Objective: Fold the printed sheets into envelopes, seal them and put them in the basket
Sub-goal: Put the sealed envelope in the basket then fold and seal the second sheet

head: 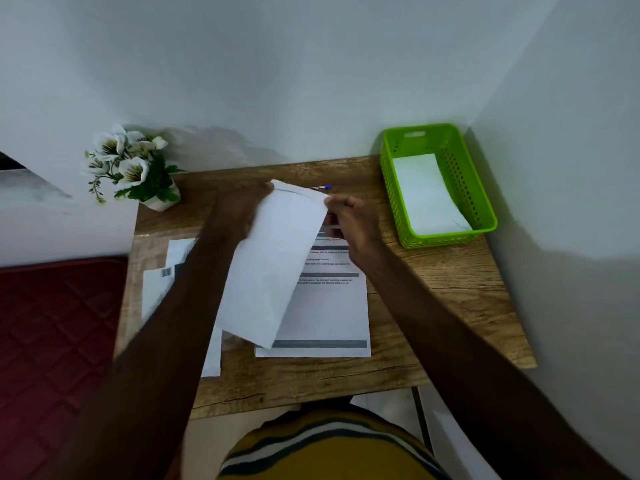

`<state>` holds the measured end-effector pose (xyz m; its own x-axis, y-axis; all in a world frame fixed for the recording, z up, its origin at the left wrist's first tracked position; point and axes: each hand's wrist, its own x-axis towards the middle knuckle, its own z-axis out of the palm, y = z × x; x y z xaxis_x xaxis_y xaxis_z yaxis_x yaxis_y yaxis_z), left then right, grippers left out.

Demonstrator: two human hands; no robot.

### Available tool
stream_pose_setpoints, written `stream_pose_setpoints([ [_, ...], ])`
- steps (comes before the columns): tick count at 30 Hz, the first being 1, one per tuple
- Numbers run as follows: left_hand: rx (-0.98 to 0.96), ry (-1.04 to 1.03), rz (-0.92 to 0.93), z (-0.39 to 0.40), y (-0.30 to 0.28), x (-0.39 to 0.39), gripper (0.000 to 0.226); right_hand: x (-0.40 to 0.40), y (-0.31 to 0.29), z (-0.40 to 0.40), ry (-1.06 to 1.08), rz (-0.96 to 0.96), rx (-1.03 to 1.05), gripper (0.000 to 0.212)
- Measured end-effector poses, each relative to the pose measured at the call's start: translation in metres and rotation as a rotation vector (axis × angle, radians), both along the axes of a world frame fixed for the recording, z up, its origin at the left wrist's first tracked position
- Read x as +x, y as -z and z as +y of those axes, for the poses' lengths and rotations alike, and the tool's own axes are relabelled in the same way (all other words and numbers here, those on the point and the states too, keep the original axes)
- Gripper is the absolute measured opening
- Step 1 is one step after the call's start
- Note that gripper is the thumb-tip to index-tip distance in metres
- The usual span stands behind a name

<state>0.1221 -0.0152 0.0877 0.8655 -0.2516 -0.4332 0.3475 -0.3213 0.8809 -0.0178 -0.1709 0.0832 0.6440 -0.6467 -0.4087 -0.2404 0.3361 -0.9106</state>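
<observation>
Pale walls meet in a corner behind the wood-grain table. At mid-frame I see a plain white envelope, long and smooth, held tilted above the desk. My left hand grips its upper left edge, blurred; my right hand pinches the upper right corner. Beneath it lies a printed sheet with grey bars and text lines. At upper right, the green perforated plastic basket holds a white envelope. More papers lie at left, near potted white flowers.
</observation>
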Motion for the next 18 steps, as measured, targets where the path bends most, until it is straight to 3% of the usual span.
stream_pose_setpoints([
  [6,-0.078,-0.256,0.193,-0.003,0.036,-0.026,0.022,0.028,0.031,-0.012,-0.142,0.266,-0.366,0.016],
  [8,0.106,-0.173,0.009,0.0,0.047,-0.034,0.012,0.028,0.039,-0.013,-0.221,0.355,-0.561,0.02],
  [11,0.308,-0.058,-0.259,0.008,0.056,-0.055,0.022,0.024,0.05,-0.009,-0.275,0.44,-0.756,0.026],
  [15,0.538,0.013,-0.38,0.003,0.062,-0.066,0.027,0.016,0.063,-0.002,-0.305,0.401,-0.888,0.022],
  [18,0.58,0.024,-0.459,0.002,0.064,-0.065,0.026,0.011,0.067,0.001,-0.265,0.317,-0.937,0.014],
])
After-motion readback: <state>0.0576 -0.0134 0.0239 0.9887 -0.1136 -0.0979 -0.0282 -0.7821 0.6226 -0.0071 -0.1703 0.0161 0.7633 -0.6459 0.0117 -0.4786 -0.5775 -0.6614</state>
